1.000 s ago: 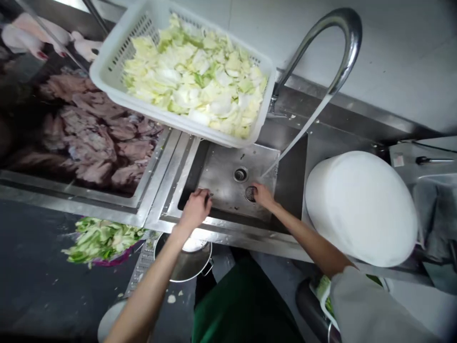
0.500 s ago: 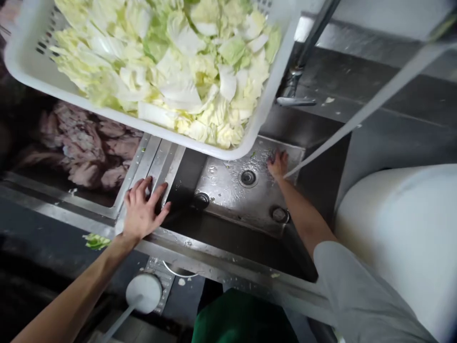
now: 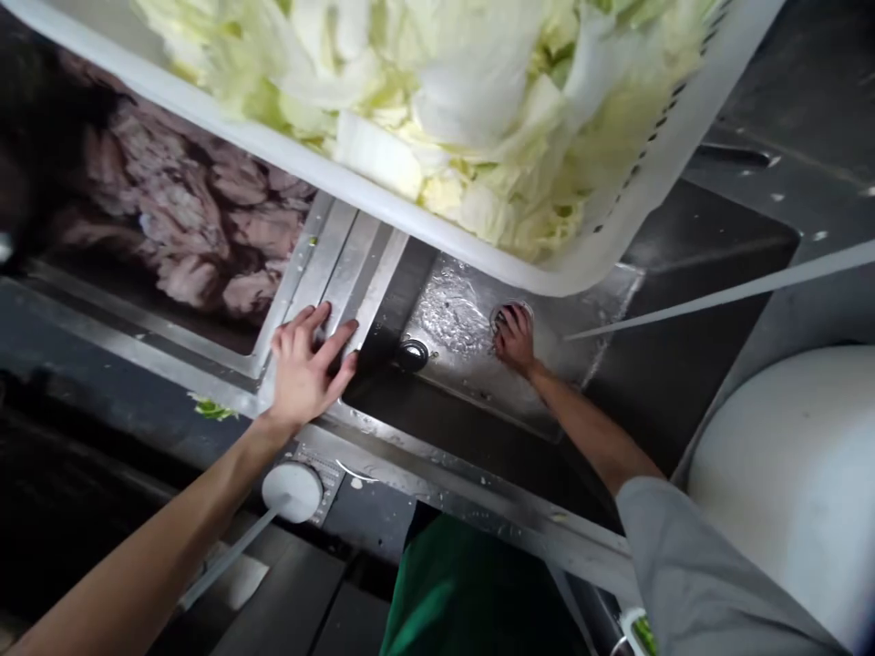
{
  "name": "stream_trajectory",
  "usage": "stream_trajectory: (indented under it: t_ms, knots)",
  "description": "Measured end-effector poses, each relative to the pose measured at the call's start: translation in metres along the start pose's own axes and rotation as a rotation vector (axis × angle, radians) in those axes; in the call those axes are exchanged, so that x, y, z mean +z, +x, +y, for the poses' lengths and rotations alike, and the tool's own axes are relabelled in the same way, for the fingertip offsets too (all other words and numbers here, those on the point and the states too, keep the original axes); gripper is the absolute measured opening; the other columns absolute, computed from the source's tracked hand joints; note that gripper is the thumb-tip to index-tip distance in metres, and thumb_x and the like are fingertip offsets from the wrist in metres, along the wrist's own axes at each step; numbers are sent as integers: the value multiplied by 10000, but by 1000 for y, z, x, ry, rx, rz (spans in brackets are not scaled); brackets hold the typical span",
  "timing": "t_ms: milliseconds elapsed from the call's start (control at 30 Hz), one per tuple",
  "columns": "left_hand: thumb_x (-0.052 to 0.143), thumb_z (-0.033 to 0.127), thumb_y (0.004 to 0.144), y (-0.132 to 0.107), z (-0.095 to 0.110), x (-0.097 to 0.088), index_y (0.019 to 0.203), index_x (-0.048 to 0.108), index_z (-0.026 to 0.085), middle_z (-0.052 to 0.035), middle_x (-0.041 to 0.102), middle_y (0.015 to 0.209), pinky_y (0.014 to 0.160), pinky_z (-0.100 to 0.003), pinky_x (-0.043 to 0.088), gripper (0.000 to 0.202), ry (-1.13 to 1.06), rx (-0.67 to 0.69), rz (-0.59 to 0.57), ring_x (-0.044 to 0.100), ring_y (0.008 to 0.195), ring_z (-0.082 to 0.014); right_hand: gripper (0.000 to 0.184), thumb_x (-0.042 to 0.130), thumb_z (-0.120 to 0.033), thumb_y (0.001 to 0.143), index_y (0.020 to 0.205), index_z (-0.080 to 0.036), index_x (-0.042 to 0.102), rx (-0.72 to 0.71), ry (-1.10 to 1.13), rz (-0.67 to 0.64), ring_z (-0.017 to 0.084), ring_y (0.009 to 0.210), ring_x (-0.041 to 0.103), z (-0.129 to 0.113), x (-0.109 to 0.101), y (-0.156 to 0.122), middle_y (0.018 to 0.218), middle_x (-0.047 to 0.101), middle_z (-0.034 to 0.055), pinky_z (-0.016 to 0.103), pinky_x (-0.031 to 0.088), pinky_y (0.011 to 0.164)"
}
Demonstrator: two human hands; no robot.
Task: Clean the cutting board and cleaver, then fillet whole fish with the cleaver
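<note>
Right hand [image 3: 518,342] down in the steel sink [image 3: 465,433], at the drain [image 3: 496,319] in its floor; half a second ago it lay open farther right, beside the water stream [image 3: 711,303]. Its fingers now bend in close together over the drain ring; whether they pinch anything I cannot tell. Left hand [image 3: 303,372] rests on the steel divider [image 3: 345,273], fingers spread, much as half a second ago; a second ago it was over the sink's front left corner. Round dark fitting [image 3: 413,355] sits left of the drain, same place, clear of both hands. Another round piece, earlier right of the drain, is now out of sight; the right forearm [image 3: 588,428] crosses thereabouts. White basket [image 3: 437,228] of cut cabbage [image 3: 478,100] overhangs the sink's far side.
</note>
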State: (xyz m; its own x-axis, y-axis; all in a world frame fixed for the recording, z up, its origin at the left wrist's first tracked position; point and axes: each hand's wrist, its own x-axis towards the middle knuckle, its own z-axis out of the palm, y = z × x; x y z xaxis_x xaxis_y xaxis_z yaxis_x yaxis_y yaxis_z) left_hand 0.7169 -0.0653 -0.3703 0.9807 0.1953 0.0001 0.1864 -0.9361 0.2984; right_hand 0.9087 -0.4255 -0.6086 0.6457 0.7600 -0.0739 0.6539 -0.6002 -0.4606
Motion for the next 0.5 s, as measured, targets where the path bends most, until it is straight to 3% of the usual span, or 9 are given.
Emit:
stream_trajectory:
  t_ms: [67, 200, 267, 333, 400, 500]
  knots:
    - [560, 435, 1000, 0, -1, 0, 1419, 625, 334, -91, 469, 1605, 1183, -552, 313, 436, 12, 0, 1, 378, 1500, -350, 508, 467, -311, 1013, 1473, -144, 604, 3, -41, -44, 404, 1537, 310, -41, 11, 10, 1604, 473, 194, 672, 245, 1244]
    - [569, 407, 983, -1, -4, 2, 1414, 659, 305, -138, 473, 1597, 1149, -569, 336, 452, -1, 13, 15, 407, 1476, -384, 659, 694, -343, 930, 1558, -254, 515, -435, -33, -399, 401, 1501, 324, -136, 44, 53, 1660, 396, 154, 613, 279, 1225]
    - [572, 406, 978, -2, -6, 3, 1420, 658, 319, -127, 478, 1602, 1145, -573, 333, 458, -19, 11, 9, 406, 1472, -389, 675, 761, -292, 887, 1525, -287, 542, -471, -68, -494, 387, 1464, 365, -167, 54, 67, 1637, 414, 147, 593, 316, 1204]
    - [572, 413, 978, -3, -7, 4, 1422, 656, 326, -119, 474, 1612, 1146, -579, 322, 461, -31, 6, 10, 400, 1473, -393, 668, 783, -244, 868, 1497, -283, 560, -418, -93, -536, 378, 1414, 411, -182, 56, 72, 1604, 430, 160, 575, 387, 1154]
    - [569, 421, 979, -3, -7, 4, 1418, 660, 326, -118, 475, 1615, 1144, -583, 318, 458, -36, -2, 16, 398, 1472, -397, 631, 749, -207, 892, 1488, -284, 559, -392, -78, -544, 367, 1374, 440, -181, 52, 71, 1582, 439, 164, 548, 461, 1090]
    - [564, 419, 981, -2, -6, 4, 1413, 664, 324, -126, 491, 1601, 1131, -583, 328, 453, -36, -11, 9, 408, 1466, -397, 559, 668, -176, 934, 1474, -286, 571, -333, -3, -437, 375, 1360, 446, -151, 34, 74, 1556, 459, 161, 526, 515, 1037]
